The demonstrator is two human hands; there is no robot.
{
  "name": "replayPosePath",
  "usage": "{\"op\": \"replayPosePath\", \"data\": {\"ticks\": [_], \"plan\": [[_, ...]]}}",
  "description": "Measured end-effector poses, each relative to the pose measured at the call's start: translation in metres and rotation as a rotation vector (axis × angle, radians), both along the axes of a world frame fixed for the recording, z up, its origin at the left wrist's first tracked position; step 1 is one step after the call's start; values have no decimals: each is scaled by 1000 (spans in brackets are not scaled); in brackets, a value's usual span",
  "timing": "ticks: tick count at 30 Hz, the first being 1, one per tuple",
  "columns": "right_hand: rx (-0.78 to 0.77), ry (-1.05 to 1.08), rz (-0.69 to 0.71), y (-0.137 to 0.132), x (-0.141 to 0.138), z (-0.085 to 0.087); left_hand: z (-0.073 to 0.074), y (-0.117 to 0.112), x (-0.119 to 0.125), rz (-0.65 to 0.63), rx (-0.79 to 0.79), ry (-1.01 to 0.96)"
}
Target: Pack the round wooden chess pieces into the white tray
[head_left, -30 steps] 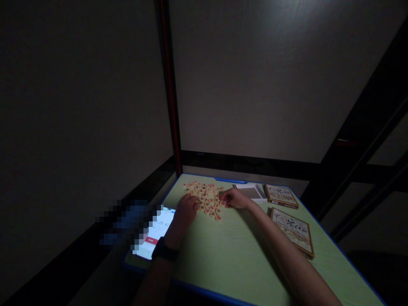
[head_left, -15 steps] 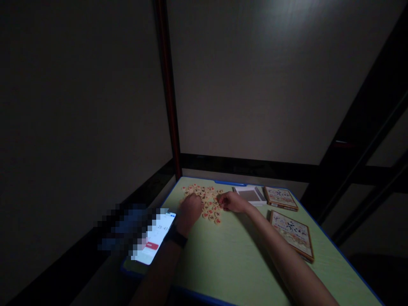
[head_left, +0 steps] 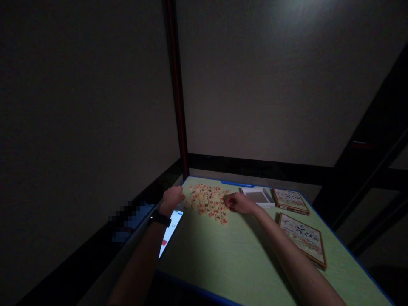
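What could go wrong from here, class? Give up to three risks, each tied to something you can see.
1. The left hand is by the left edge of the table, so nearby round pieces might be nudged off.
2. The dark watch overlaps the phone in view; a low sweep of that arm could knock it.
3. The right hand is at the edge of the crowded pieces, so a careless move might scatter them.

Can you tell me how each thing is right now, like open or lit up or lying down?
Round pieces: loose, spread on the table
White tray: open side up
Far printed box: lying flat
Near printed box: lying flat
Phone: screen lit, partly hidden
Watch: worn on the left wrist
Left hand: bent, grip unclear
Right hand: fingers curled at the pieces, grip unclear
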State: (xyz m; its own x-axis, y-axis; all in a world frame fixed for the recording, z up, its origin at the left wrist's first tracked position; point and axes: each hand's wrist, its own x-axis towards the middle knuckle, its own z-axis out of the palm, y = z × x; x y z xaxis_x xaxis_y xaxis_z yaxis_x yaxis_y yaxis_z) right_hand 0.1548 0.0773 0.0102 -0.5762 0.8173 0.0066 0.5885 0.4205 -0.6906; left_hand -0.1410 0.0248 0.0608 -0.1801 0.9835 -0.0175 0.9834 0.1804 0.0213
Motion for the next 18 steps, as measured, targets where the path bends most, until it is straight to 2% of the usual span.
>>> {"op": "replayPosePath", "data": {"ticks": [5, 10, 18], "plan": [[11, -26, 23, -3, 2, 5, -10, 13, -1, -14, -13, -46], [10, -40, 10, -2, 2, 4, -19, 20, -1, -103, -24, -143], [12, -54, 7, 1, 2, 3, -21, 11, -5, -217, 6, -161]]}}
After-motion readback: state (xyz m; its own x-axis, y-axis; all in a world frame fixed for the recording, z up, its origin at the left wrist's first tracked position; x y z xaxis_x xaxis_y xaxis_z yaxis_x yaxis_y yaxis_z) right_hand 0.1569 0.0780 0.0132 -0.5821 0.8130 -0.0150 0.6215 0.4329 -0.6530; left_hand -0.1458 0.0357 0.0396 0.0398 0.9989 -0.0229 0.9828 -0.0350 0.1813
